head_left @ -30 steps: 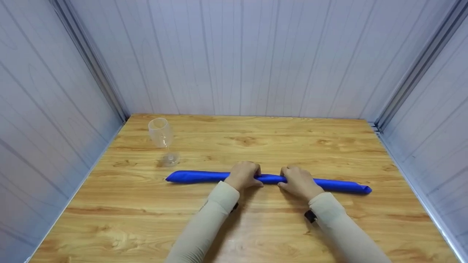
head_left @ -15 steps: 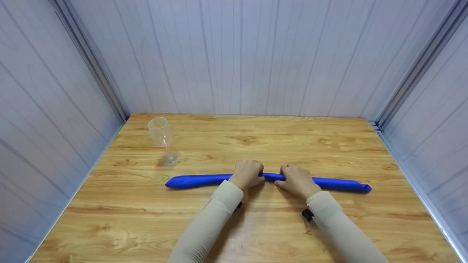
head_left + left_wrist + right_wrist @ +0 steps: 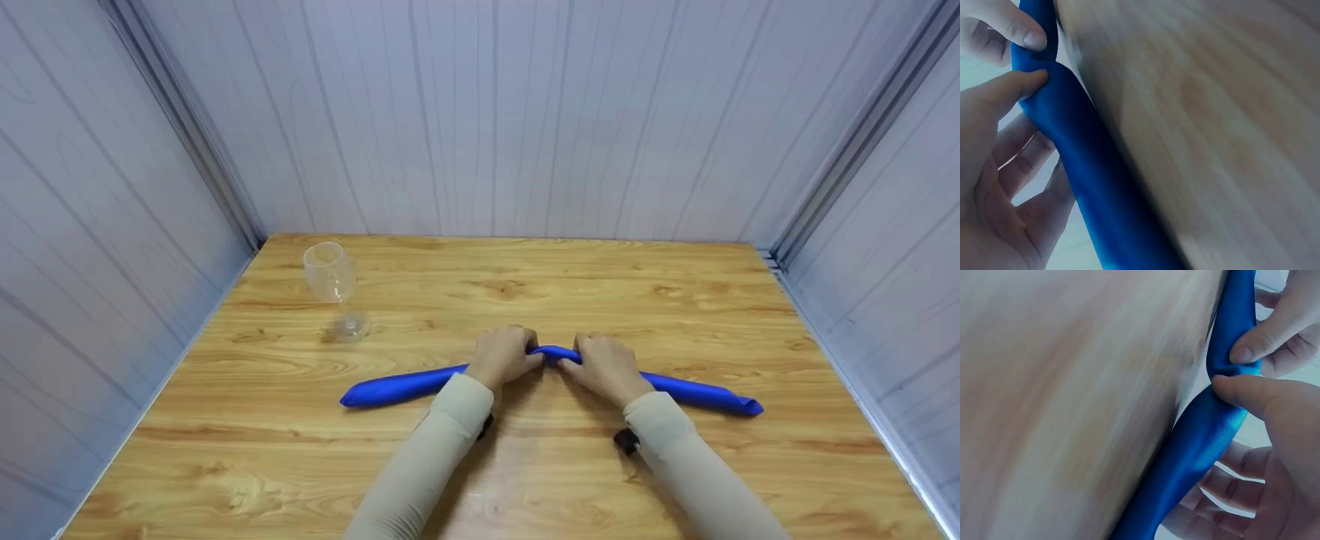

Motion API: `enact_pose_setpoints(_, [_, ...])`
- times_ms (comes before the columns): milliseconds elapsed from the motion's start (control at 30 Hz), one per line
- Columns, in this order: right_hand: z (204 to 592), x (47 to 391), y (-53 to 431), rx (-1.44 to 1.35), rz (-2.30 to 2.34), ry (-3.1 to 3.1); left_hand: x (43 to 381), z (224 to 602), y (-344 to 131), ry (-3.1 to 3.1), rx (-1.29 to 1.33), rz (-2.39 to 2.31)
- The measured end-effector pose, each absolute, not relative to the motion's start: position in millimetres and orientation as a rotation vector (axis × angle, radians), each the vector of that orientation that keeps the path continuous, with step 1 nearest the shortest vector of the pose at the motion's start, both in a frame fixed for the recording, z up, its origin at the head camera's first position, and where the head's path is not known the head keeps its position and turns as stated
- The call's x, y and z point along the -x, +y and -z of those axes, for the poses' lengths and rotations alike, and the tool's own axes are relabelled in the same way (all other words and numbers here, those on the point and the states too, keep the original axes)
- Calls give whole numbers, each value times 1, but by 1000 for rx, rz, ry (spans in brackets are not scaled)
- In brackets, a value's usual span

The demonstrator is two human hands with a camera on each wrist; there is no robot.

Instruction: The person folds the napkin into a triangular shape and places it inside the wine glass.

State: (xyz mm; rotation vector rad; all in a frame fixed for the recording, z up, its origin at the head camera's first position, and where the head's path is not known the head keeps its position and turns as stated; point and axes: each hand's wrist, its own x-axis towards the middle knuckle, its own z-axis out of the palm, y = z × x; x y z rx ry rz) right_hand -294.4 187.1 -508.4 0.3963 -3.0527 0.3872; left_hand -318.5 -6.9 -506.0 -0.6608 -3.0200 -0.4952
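A long roll of shiny blue cloth [image 3: 405, 387] lies across the table, its middle bent up and away from the body, both ends resting lower. My left hand [image 3: 504, 355] pinches it just left of the middle, thumb pressing the near side and fingers behind, as the left wrist view shows on the cloth [image 3: 1095, 169]. My right hand [image 3: 609, 367] pinches it just right of the middle in the same way. In the right wrist view both thumbs sit close together on the cloth [image 3: 1185, 444], with a crease between them.
A clear stemmed wine glass [image 3: 330, 281] stands upright at the left, beyond the cloth's left end. The wooden table [image 3: 502, 289] is walled by pale panels [image 3: 480, 120] at the back and both sides.
The cloth's middle has risen and bent away from me, while its two ends have shifted nearer. My hands have drawn slightly closer together, still gripping the cloth.
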Motion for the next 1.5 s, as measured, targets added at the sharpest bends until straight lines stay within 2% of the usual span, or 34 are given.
enact_pose_setpoints(200, [509, 296, 191, -398, -577, -3006, 318, 504, -6, -2962, 585, 627])
enact_pose_setpoints(600, [506, 297, 196, -412, -1235, -2788, 313, 499, -9, -2673, 515, 948])
enact_pose_setpoints(1000, [492, 295, 190, -424, -1355, -2630, 305, 482, -5, -2533, 452, 1148])
enact_pose_setpoints(1500, [444, 284, 191, -449, -1393, -2491, 298, 439, -15, -2342, 716, 1456])
